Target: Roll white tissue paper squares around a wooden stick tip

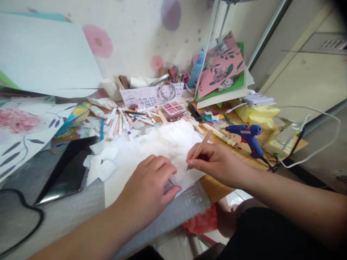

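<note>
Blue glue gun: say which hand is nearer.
Right. The right hand, gripping a stick, is left of the glue gun in the picture; the left hand is farther left, over white paper.

Bare left forearm (94, 231): comes in from the bottom edge, slanting up and to the right.
Bare left hand (151, 182): back upward, fingers bent and close together, thumb stretched out below them with a gap between.
Bare right forearm (287, 195): comes in from the right edge, slanting up and to the left.
Bare right hand (214, 164): on its side, thumb and index finger in a pinch, other fingers partly hidden.
Hand spacing: near each other, apart.
</note>
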A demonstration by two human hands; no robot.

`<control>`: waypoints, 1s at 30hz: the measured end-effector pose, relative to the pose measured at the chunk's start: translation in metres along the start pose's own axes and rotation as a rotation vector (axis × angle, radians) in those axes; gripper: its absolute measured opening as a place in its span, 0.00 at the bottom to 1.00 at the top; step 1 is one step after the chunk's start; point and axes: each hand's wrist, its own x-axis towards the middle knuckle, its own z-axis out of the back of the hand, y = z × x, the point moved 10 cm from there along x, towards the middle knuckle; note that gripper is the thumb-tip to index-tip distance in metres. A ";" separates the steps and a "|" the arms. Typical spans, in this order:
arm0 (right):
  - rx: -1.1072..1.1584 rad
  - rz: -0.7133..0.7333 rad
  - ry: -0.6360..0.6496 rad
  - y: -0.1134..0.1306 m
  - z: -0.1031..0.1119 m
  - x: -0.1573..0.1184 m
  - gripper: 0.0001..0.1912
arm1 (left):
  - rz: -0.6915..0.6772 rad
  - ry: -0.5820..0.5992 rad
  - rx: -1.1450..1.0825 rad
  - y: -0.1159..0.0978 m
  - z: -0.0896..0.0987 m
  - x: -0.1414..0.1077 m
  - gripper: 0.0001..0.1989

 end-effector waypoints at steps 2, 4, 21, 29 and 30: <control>-0.013 0.037 -0.004 0.001 0.001 0.000 0.05 | -0.005 -0.008 -0.016 0.001 0.000 0.000 0.07; -0.014 0.110 0.008 0.006 -0.001 0.000 0.05 | 0.001 -0.002 -0.025 0.003 -0.001 0.000 0.07; -0.038 0.386 0.155 0.032 -0.024 0.000 0.06 | 0.123 0.142 -0.058 0.015 -0.008 0.003 0.07; -0.049 0.413 0.265 0.038 -0.030 0.003 0.06 | 0.112 0.149 -0.088 0.016 -0.012 0.005 0.07; -0.053 0.412 0.272 0.038 -0.031 0.003 0.06 | 0.110 0.149 -0.092 0.016 -0.011 0.005 0.07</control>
